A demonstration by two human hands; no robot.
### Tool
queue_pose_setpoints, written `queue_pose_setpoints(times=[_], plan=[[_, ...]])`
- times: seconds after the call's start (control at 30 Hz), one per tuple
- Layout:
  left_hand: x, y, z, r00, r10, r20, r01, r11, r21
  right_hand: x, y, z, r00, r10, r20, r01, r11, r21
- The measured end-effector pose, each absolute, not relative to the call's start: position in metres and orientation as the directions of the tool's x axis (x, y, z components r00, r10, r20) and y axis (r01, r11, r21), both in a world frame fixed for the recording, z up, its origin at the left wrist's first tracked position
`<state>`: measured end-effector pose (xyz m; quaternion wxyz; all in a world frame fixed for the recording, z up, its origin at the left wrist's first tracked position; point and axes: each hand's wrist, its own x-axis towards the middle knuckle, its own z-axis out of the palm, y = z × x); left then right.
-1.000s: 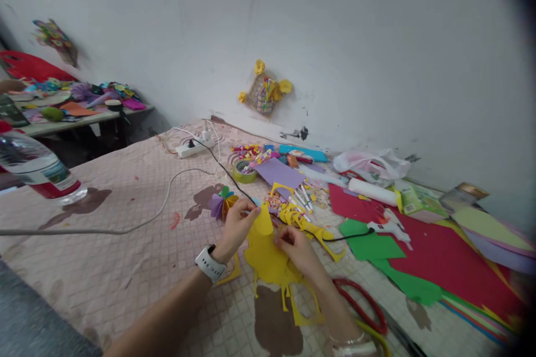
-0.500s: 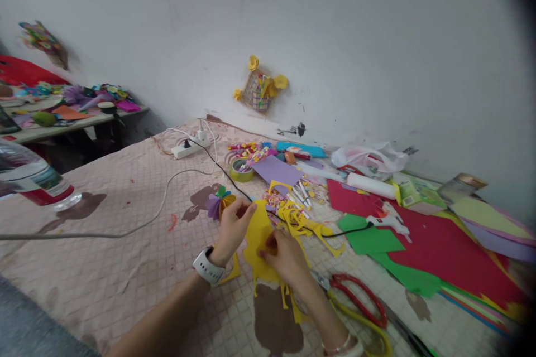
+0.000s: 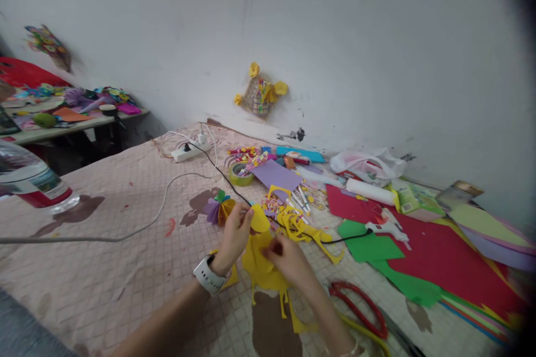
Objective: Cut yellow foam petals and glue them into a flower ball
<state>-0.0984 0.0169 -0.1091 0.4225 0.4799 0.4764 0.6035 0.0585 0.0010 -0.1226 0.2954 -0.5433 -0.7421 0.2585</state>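
My left hand point(image 3: 235, 237), with a white watch point(image 3: 208, 275) on its wrist, pinches a small rounded piece of yellow craft paper point(image 3: 260, 218) between thumb and fingers. Close by on the right, my right hand point(image 3: 290, 257) has thumb and fingers drawn together at the edge of another yellow paper piece point(image 3: 256, 254); its exact grip is partly hidden. Below both hands lie overlapping yellow paper offcuts with thin dangling strips point(image 3: 285, 304). A multicoloured folded paper ball point(image 3: 218, 207) sits just beyond my left hand.
Red-handled scissors point(image 3: 360, 307) lie right of my right forearm. A glue gun point(image 3: 389, 226) rests on red paper point(image 3: 444, 251), its black cord crossing behind my hands. A power strip point(image 3: 190, 150), tape roll point(image 3: 241, 174) and yellow scraps point(image 3: 297, 224) lie farther back. A large bottle point(image 3: 36, 184) stands left.
My left hand has lifted a rounded yellow piece, which now shows apart from the yellow paper below. My right hand has shifted slightly, and its fingers have drawn closer together.
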Motion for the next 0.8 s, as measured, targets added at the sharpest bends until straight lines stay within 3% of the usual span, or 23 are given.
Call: queue_pose_setpoints(times=[0.23, 0.33, 0.5, 0.8], plan=[[-0.086, 0.008, -0.115, -0.113, 0.983, 0.146, -0.086, -0.156, 0.984, 0.087, 0.008, -0.09, -0.008, 0.886, 0.464, 0.608, 0.373, -0.701], [-0.077, -0.001, -0.113, -0.052, 0.991, 0.122, -0.121, -0.128, 0.984, 0.069, -0.001, -0.089, -0.043, 0.819, 0.573, 0.614, 0.474, -0.631], [-0.07, -0.008, -0.109, -0.015, 0.996, 0.084, -0.189, -0.085, 0.978, 0.049, -0.008, -0.101, -0.164, 0.761, 0.628, 0.592, 0.585, -0.554], [-0.073, -0.011, -0.102, -0.025, 0.999, 0.027, -0.294, -0.033, 0.955, 0.06, -0.007, -0.1, -0.198, 0.734, 0.65, 0.567, 0.627, -0.535]])
